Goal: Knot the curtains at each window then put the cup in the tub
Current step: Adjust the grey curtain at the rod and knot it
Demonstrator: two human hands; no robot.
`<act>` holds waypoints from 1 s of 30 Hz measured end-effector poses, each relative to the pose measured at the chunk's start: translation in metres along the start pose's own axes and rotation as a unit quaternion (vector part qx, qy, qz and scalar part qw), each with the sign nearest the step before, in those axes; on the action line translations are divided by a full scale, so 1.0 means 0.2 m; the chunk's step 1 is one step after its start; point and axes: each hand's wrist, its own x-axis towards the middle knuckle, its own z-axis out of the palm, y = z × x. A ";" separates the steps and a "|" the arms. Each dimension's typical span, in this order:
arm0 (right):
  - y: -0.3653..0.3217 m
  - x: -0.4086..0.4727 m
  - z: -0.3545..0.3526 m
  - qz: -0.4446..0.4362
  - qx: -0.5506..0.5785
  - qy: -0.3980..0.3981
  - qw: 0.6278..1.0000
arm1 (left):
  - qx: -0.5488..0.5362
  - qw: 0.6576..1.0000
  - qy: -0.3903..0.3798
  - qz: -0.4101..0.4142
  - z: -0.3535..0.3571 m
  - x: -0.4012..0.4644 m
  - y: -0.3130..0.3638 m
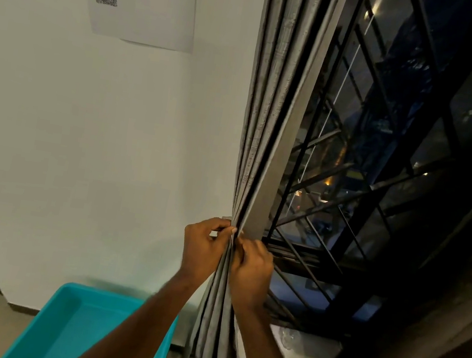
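Both forearms come in from 6 o'clock and meet at the grey curtain [263,127], which hangs gathered into one narrow bunch at frame centre. Left hand [202,247] is curled around the bunch from its 9 o'clock side, fingertips pinching the folds. Right hand [252,269] grips the same bunch from the 3 o'clock side, just below and touching the left, fingers wrapped into the fabric. Curtain runs up to 12 o'clock and fans out loose below the hands toward the floor; no knot visible in it.

Teal tub [66,325] sits on the floor at 7 o'clock, against the white wall [95,141], partly hidden by the left forearm; its visible inside shows nothing in it. Clear glass cup [291,339] stands on the window sill [308,356] at 5 o'clock, just right of the right forearm, well apart from the tub.

Window [384,171] with a dark metal grille fills the 2 to 4 o'clock area, dark outside with small lights. Printed sheet [145,0] with a QR code hangs on the wall at 11 o'clock.
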 end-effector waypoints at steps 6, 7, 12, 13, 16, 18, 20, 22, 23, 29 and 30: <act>-0.03 -0.02 0.02 0.004 0.030 -0.018 0.999 | -0.009 1.000 -0.017 -0.020 -0.03 -0.02 0.01; -0.03 -0.02 0.03 0.005 0.038 -0.013 0.999 | -0.009 1.000 -0.019 -0.023 -0.03 -0.02 0.01; -0.08 -0.05 0.05 0.033 0.121 0.004 0.992 | -0.032 0.997 -0.032 -0.060 -0.03 -0.05 0.03; -0.08 -0.05 0.05 0.047 0.148 0.007 0.988 | -0.046 0.996 -0.038 -0.068 -0.03 -0.05 0.03; -0.05 -0.03 0.05 0.080 0.180 0.018 0.980 | -0.117 0.986 -0.067 -0.102 -0.06 -0.06 0.05; -0.04 -0.02 0.04 0.093 0.164 0.022 0.982 | -0.138 0.981 -0.084 -0.109 -0.10 -0.05 0.06; -0.04 -0.01 0.04 0.092 0.167 0.015 0.982 | -0.143 0.978 -0.093 -0.120 -0.13 -0.02 0.06; -0.04 0.00 0.04 0.090 0.183 0.007 0.979 | -0.145 0.975 -0.092 -0.142 -0.15 0.00 0.04; -0.05 0.01 0.05 0.087 0.185 0.011 0.979 | -0.137 0.975 -0.093 -0.148 -0.16 0.01 0.04; -0.06 0.00 0.08 0.043 0.156 0.049 0.986 | -0.063 0.984 -0.074 -0.146 -0.11 -0.04 0.04; -0.07 0.00 0.08 0.039 0.153 0.048 0.986 | -0.062 0.985 -0.061 -0.147 -0.10 -0.04 0.04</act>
